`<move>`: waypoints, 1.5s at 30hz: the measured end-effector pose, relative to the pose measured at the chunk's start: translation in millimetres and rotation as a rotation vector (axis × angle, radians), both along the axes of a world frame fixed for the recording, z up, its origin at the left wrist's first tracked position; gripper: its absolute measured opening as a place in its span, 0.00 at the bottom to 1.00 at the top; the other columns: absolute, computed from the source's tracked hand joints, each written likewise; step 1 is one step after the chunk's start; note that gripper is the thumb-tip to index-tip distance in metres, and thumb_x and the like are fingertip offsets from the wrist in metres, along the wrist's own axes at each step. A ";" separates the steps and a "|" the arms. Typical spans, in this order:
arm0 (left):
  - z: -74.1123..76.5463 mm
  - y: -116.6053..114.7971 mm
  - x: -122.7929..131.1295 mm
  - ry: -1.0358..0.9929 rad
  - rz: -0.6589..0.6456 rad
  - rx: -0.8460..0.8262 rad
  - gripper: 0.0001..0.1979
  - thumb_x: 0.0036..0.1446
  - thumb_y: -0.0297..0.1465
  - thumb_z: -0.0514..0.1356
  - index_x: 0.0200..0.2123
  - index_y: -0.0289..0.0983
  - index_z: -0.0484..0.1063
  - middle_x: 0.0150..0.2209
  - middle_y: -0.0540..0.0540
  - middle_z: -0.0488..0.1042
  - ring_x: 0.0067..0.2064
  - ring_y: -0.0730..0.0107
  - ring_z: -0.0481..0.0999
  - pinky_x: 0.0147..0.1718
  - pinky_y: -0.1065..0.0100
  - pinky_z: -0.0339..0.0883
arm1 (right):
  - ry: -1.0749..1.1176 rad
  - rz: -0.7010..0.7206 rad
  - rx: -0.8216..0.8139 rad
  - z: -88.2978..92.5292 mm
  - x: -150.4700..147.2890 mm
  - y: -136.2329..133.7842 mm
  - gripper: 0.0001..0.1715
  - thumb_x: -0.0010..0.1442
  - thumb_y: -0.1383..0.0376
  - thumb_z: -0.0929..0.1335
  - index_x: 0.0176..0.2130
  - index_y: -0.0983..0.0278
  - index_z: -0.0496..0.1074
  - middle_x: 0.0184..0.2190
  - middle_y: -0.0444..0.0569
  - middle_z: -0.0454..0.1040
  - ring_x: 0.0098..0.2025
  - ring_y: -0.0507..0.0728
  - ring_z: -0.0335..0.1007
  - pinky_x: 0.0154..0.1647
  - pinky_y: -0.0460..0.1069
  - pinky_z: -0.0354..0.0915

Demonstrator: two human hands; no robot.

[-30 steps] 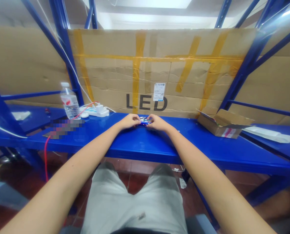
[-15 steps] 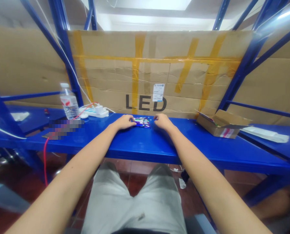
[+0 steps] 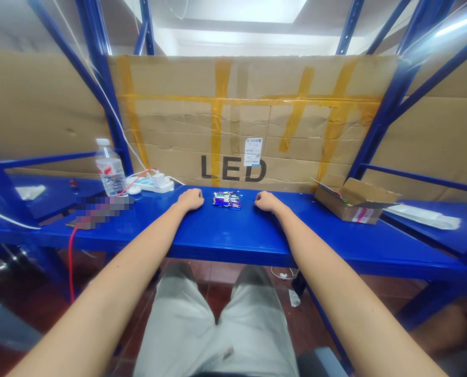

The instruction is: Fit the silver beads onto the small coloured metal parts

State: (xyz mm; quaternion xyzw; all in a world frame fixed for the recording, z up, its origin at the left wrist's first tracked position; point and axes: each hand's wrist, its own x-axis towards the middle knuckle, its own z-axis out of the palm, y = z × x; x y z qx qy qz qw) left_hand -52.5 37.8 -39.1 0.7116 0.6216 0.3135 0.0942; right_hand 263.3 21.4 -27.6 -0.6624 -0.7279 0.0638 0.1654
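Note:
Between my two hands, several slim, shiny, pen-like sticks [image 3: 227, 200] in blue, purple, green and silver lie side by side on the blue table [image 3: 229, 233]. To the left of them my left hand [image 3: 191, 199] rests on the tabletop, fingers curled in and nothing visible in them. On the other side my right hand [image 3: 268, 202] also rests loosely closed, with no object showing in it. Neither hand touches the sticks; a strip of table separates each from them.
A water bottle [image 3: 111, 168] and a white power strip [image 3: 155, 182] stand back left. Nearer, a pixelated patch [image 3: 103, 212] hides something beside a red cable [image 3: 71, 262]. An open cardboard box [image 3: 355, 201] sits at right. Large cardboard [image 3: 178, 125] marked LED lines the back.
My left hand has let go of the sticks and drawn away to the left. My right hand has shifted slightly right, away from them. The sticks stay on the table.

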 end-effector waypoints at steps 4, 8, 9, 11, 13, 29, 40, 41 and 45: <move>1.9 0.0 0.4 0.049 -0.003 -0.019 0.05 0.45 0.29 0.66 0.25 0.39 0.71 0.37 0.37 0.78 0.48 0.44 0.76 0.54 0.51 0.65 | -0.024 0.001 -0.012 -0.2 1.1 1.9 0.14 0.57 0.70 0.68 0.44 0.67 0.78 0.45 0.59 0.81 0.45 0.60 0.77 0.39 0.46 0.66; 5.3 -2.2 1.9 0.152 0.026 -0.062 0.03 0.48 0.30 0.64 0.29 0.39 0.72 0.42 0.38 0.79 0.49 0.46 0.77 0.53 0.54 0.67 | -0.038 -0.003 -0.029 1.9 -0.5 -1.9 0.15 0.58 0.70 0.68 0.46 0.68 0.77 0.47 0.58 0.80 0.46 0.61 0.77 0.40 0.46 0.66; 6.2 -3.2 2.4 0.180 0.032 -0.069 0.03 0.49 0.30 0.63 0.30 0.39 0.72 0.43 0.37 0.79 0.49 0.46 0.77 0.52 0.54 0.68 | -0.037 -0.003 -0.033 2.7 -1.2 -3.5 0.16 0.58 0.70 0.67 0.46 0.68 0.77 0.47 0.58 0.80 0.46 0.61 0.77 0.40 0.47 0.66; 7.7 -5.0 3.2 0.239 0.041 -0.073 0.04 0.51 0.31 0.62 0.33 0.39 0.73 0.45 0.37 0.80 0.49 0.46 0.78 0.51 0.54 0.69 | -0.033 -0.002 -0.037 4.0 -2.2 -6.0 0.16 0.58 0.70 0.68 0.46 0.68 0.77 0.48 0.58 0.80 0.46 0.61 0.77 0.40 0.47 0.66; 8.5 -6.5 3.8 0.290 0.047 -0.071 0.05 0.53 0.32 0.60 0.35 0.39 0.73 0.46 0.38 0.80 0.49 0.47 0.78 0.50 0.55 0.70 | -0.026 -0.002 -0.039 4.2 -2.5 -6.6 0.16 0.58 0.70 0.68 0.46 0.68 0.77 0.48 0.58 0.80 0.46 0.61 0.77 0.40 0.47 0.66; 8.7 -10.6 13.0 0.274 0.052 -0.021 0.08 0.55 0.35 0.59 0.34 0.39 0.75 0.43 0.38 0.81 0.44 0.51 0.79 0.43 0.59 0.71 | -0.010 0.026 -0.021 -1.6 0.4 2.4 0.12 0.57 0.71 0.68 0.42 0.66 0.77 0.48 0.58 0.80 0.48 0.63 0.77 0.43 0.49 0.67; 6.5 -33.0 57.2 0.248 -0.512 0.238 0.06 0.56 0.32 0.58 0.34 0.37 0.74 0.35 0.43 0.78 0.38 0.60 0.76 0.39 0.64 0.68 | 0.074 0.377 0.000 13.7 -42.4 -34.3 0.07 0.63 0.66 0.69 0.38 0.65 0.77 0.37 0.50 0.80 0.37 0.55 0.73 0.38 0.45 0.62; 6.1 -34.4 57.5 0.237 -0.515 0.211 0.07 0.55 0.31 0.59 0.35 0.37 0.75 0.35 0.44 0.78 0.38 0.60 0.76 0.38 0.64 0.67 | 0.075 0.394 -0.005 14.3 -44.7 -36.5 0.07 0.63 0.66 0.68 0.38 0.65 0.77 0.36 0.49 0.80 0.36 0.54 0.71 0.37 0.45 0.61; 5.8 -35.7 54.6 0.239 -0.472 0.132 0.09 0.56 0.34 0.60 0.38 0.37 0.76 0.35 0.45 0.79 0.36 0.61 0.76 0.35 0.65 0.66 | 0.076 0.410 -0.031 15.5 -46.3 -39.3 0.06 0.61 0.65 0.70 0.37 0.65 0.77 0.31 0.45 0.77 0.31 0.52 0.67 0.33 0.45 0.59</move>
